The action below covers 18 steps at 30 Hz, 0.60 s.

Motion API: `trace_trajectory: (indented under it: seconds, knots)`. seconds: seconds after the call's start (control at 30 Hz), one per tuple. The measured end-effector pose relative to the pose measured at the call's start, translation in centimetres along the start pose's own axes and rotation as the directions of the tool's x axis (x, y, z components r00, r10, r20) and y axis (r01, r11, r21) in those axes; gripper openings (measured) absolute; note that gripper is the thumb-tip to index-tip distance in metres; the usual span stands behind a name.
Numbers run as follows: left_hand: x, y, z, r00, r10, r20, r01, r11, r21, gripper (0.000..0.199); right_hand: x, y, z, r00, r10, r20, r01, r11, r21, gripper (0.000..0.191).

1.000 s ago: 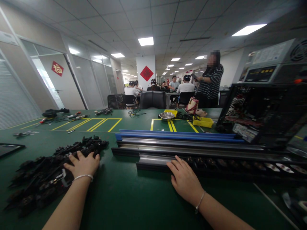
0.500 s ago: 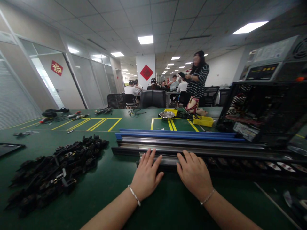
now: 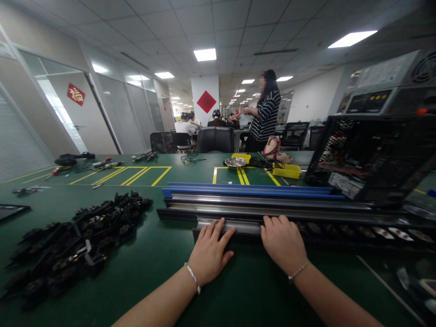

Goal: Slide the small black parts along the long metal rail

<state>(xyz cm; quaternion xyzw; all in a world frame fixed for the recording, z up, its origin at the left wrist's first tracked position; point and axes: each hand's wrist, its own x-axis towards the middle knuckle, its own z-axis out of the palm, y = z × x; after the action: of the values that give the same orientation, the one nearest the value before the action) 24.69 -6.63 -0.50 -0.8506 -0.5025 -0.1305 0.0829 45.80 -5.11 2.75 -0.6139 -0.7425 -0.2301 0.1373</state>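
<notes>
Several long metal rails lie side by side across the green table (image 3: pixel 136 281), a blue rail (image 3: pixel 252 190) farthest back and a dark rail (image 3: pixel 238 227) nearest me. My left hand (image 3: pixel 211 250) rests with spread fingers on the near rail, close to its left end. Farther right, the curled fingers of my right hand (image 3: pixel 284 243) touch the same rail; whether they hold anything is hidden. Dark discs with some pale patches (image 3: pixel 383 233) line the rail's right part.
Black parts (image 3: pixel 78 240) are heaped at left. A black computer case (image 3: pixel 371 154) stands at right. Behind the rails are a metal bowl (image 3: pixel 235 162) and a yellow tray (image 3: pixel 286 171). A person in a striped top (image 3: pixel 267 113) stands beyond the table.
My right hand has moved a little to the right, and its fingers have curled in. The standing person has moved left and turned.
</notes>
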Motion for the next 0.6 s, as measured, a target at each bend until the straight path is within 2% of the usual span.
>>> trace_trajectory:
  seconds: [0.27, 0.6]
  knots:
    - [-0.17, -0.26, 0.74, 0.998, 0.013, -0.054, -0.013, 1.0, 0.008, 0.06, 0.0, -0.15, 0.54, 0.999, -0.018, -0.034, 0.019, 0.999, 0.026, 0.022]
    - [-0.17, -0.17, 0.69, 0.998, 0.016, -0.059, -0.015, 1.0, 0.012, 0.061, -0.25, -0.26, 1.02, 0.995, -0.039, -0.091, 0.044, 0.997, 0.058, 0.022]
